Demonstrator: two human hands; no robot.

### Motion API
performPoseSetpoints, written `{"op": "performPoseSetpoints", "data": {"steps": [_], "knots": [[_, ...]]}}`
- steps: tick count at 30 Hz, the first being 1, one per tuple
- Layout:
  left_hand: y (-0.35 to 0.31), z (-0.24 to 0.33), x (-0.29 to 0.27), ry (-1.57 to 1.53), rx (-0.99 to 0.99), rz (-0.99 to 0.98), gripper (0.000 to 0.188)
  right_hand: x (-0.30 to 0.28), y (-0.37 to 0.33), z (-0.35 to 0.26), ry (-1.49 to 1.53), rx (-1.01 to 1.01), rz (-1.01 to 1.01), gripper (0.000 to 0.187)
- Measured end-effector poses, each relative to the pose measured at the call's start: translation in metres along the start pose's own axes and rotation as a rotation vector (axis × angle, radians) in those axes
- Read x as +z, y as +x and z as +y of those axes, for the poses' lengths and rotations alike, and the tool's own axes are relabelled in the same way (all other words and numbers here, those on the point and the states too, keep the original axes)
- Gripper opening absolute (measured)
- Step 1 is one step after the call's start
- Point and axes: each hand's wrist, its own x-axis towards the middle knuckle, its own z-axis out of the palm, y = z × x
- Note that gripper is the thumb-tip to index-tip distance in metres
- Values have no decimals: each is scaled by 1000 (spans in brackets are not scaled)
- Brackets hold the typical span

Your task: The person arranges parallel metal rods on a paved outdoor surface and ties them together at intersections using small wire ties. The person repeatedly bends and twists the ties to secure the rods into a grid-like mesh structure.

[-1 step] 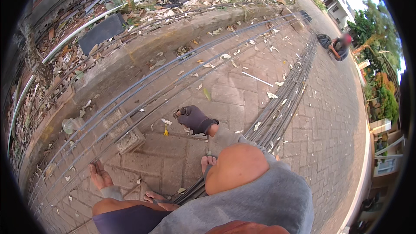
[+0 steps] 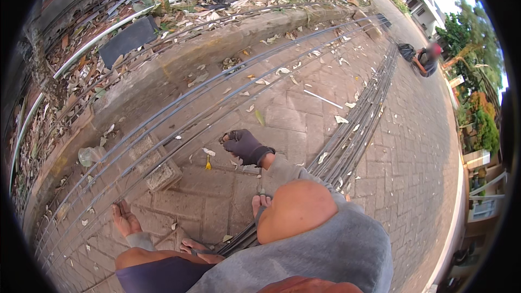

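My left hand, bare, is at the lower left with its palm turned up and fingers stretched out. Its fingertips are beside the nearest of several long, thin metal rods; whether they touch it I cannot tell. My right hand wears a dark fingerless glove and is closed above the paving, to the right of the rods. Anything inside its curled fingers is too small to make out. A rough concrete block lies under the rods between my hands. One yellow flower is on the paving near the gloved hand.
A thick bundle of dark rods runs along the paving to my right and past my feet. A low kerb borders leaf litter on the left. Far ahead, a person in a red cap crouches near a black bag.
My right hand has shifted very slightly away from me, and its wrist has turned a little. My left hand and the rods look unmoved.
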Motion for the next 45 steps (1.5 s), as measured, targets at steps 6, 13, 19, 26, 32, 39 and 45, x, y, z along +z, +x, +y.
{"op": "performPoseSetpoints", "data": {"steps": [6, 13, 19, 26, 32, 39, 45], "knots": [[-1, 0, 2, -2, 5, 12, 15, -23, 19, -16, 246, -15, 109, 22], [4, -4, 8, -9, 15, -5, 18, -30, 32, -31, 355, -49, 126, 19], [11, -4, -1, -3, 24, -11, 21, -30, 32, -34, 391, -27, 111, 20], [10, -4, -1, -1, 33, 20, 21, -30, 38, -34, 413, -20, 112, 20], [5, -2, 3, 6, 26, 0, 19, -26, 39, -31, 430, 14, 82, 19], [3, -1, 5, -15, -6, 19, 20, -21, 45, -28, 439, 16, 64, 20], [-2, -1, 11, -7, 4, 13, 20, -20, 48, -25, 421, -16, 72, 18]]}}
